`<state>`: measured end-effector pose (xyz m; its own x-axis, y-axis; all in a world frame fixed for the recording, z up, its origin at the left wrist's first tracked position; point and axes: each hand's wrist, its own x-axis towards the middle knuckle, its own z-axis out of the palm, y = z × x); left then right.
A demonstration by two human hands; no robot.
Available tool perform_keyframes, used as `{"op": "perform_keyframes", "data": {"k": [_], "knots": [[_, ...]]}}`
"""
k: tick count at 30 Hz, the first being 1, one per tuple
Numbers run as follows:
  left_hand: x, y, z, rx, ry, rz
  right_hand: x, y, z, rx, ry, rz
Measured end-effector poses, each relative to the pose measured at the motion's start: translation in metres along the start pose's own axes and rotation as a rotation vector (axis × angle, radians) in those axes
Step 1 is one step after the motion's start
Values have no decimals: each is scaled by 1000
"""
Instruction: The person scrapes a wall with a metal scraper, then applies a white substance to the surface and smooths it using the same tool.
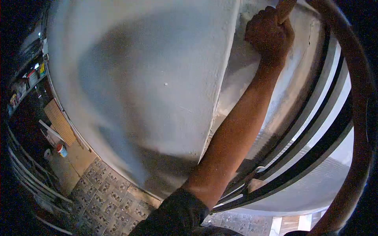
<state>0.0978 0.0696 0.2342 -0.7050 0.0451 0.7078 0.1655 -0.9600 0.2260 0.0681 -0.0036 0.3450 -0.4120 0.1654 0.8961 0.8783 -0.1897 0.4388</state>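
The right hand (269,33) grips a brownish handle (285,6) high at the corner of the wall (138,78) — its broad face looks finished, the window-side strip (236,70) rougher — left hand out of sight.

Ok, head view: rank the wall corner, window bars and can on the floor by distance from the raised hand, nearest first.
1. Wall corner, just left of the hand.
2. Window bars, to its right and below.
3. Can, far off at lower left.
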Motion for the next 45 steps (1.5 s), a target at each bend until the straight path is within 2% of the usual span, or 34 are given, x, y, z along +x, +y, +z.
{"op": "perform_keyframes", "data": {"k": [2, 11, 17, 19, 20, 22, 24, 25, 27, 28, 29, 31, 34, 36, 38, 39, 40, 41, 43, 44, 45], "knots": [[-10, -4, 2, -87, 75, -23, 3, -8, -1, 9, -23, 8], [-10, -7, -9, -104, -43, 54, -11, -5, -3, -32, -78, 24], [-6, -7, -3, -195, 151, 147, -17, -2, -3, -82, -162, 38], [-8, -10, -6, -114, -5, 103, -13, 1, 3, -118, -273, 44], [-11, -11, -7, 38, -174, 56, -18, -3, 2, -132, -333, 49], [-22, -15, -16, 62, -171, 82, -23, -10, 1, -89, -471, 130], [-35, -29, -22, 47, -202, 116, -29, -15, -2, 78, -499, 317], [-40, -32, -25, 41, -213, 113, -26, -2, 13, 10, -573, 112], [-46, -34, -33, -48, -181, 162, -46, -3, 15, -61, -650, -82], [-52, -36, -43, -47, -255, 180, -67, -7, 15, -74, -525, -126], [-55, -33, -53, -103, -226, 231, -88, -16, 6, -96, -400, -167], [-75, -36, -68, -195, -315, 106, -127, -35, -19, -37, -601, 24], [-123, -46, -118, 27, -593, 237, -203, -39, -27, 273, -807, 401], [-157, -54, -145, -39, -871, -31, -248, -42, -28, 427, -897, 542], [-172, -36, -153, -134, -792, -37, -290, -45, -30, 525, -903, 586], [-144, -16, -164, -239, -695, -39, -277, -57, -53, 632, -828, 718], [-141, -15, -168, -2, -716, 255, -283, -57, -52, 753, -756, 857], [-140, -11, -167, 7, -715, 257, -286, -61, -53, 761, -758, 852], [-137, 0, -165, 140, -623, 125, -291, -69, -56, 854, -518, 829], [-132, -1, -160, 101, -544, 155, -297, -69, -45, 817, -432, 729], [-126, -3, -156, 112, -551, 157, -299, -67, -37, 829, -435, 734]]}}
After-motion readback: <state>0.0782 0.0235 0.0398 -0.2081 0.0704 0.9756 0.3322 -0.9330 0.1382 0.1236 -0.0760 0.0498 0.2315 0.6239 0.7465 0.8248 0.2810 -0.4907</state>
